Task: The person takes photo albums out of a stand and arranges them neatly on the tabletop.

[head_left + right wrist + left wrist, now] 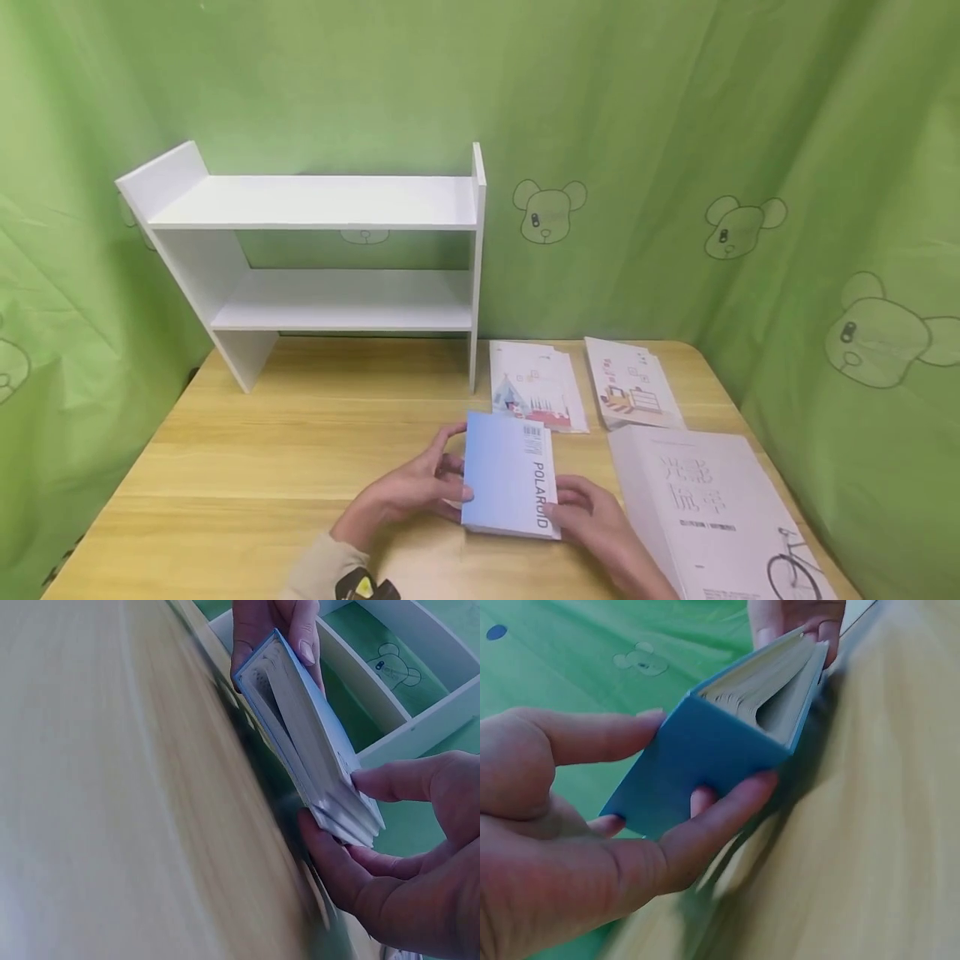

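Observation:
A thick light-blue photo album (501,475) marked POLAROID is held between both hands, tilted over the table. My left hand (420,483) grips its spine side, thumb on the cover and fingers beneath. On the opposite edge, my right hand (596,521) pinches it with the thumb on top. In the left wrist view the blue spine (705,746) faces the left hand, and the pages part in a gap near the lower cover. The right wrist view shows the loose page edges (322,765) beside the right thumb.
A white two-tier shelf (341,323) stands at the back left of the wooden table (247,467). Illustrated booklets (536,375) and another stack (633,387) lie behind the hands. A large white box-like book (720,517) with a bicycle drawing is at right. Green curtain (637,108) surrounds the table.

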The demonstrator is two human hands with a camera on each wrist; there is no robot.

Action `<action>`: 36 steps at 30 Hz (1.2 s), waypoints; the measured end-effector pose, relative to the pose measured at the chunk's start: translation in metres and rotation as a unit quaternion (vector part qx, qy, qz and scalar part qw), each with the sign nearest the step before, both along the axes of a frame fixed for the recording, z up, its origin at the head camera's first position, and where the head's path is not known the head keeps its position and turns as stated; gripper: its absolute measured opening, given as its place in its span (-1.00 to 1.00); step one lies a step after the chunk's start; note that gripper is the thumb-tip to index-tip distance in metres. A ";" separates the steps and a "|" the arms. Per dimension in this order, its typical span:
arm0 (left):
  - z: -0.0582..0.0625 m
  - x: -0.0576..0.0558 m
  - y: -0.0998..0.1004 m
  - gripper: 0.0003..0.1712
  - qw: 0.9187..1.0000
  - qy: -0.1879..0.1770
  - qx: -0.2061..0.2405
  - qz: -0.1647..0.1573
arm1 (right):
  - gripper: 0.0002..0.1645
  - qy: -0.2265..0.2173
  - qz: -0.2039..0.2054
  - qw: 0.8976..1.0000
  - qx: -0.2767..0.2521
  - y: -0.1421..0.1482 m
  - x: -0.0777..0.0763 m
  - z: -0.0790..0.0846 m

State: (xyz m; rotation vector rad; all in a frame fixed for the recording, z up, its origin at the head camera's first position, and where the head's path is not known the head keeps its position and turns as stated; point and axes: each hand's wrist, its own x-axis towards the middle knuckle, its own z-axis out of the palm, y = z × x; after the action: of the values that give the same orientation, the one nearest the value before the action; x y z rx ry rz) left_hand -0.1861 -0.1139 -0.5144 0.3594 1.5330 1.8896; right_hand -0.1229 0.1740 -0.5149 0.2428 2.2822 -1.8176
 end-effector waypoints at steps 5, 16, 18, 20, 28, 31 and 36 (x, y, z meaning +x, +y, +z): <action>-0.004 0.007 0.014 0.19 1.000 -0.003 -0.004 0.022 | -0.32 0.020 -0.011 0.999 0.044 0.005 0.003 -0.001; -0.009 0.019 0.040 0.23 0.999 0.005 -0.007 0.047 | -0.34 0.057 0.001 0.980 0.193 0.019 0.005 0.002; -0.009 0.021 0.044 0.24 0.999 0.013 -0.009 0.049 | -0.33 0.058 0.006 0.973 0.222 0.022 0.006 0.003; -0.009 0.022 0.049 0.24 0.999 0.017 -0.008 0.049 | -0.32 0.057 0.012 0.967 0.248 0.025 0.008 0.004; -0.010 0.022 0.060 0.22 0.999 0.025 -0.002 0.044 | -0.29 0.064 0.037 0.948 0.309 0.032 0.015 0.009; -0.009 0.022 0.062 0.22 0.998 0.030 -0.008 0.050 | -0.31 0.074 0.044 0.942 0.324 0.032 0.015 0.011; -0.010 0.022 0.062 0.20 0.997 0.042 -0.022 0.057 | -0.36 0.091 0.052 0.933 0.345 0.029 0.014 0.014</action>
State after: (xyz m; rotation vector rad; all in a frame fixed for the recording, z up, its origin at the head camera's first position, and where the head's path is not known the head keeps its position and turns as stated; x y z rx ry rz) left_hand -0.1643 -0.0515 -0.5245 0.3402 1.6805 1.9463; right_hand -0.1093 0.2031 -0.5010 0.0530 2.9233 -0.9540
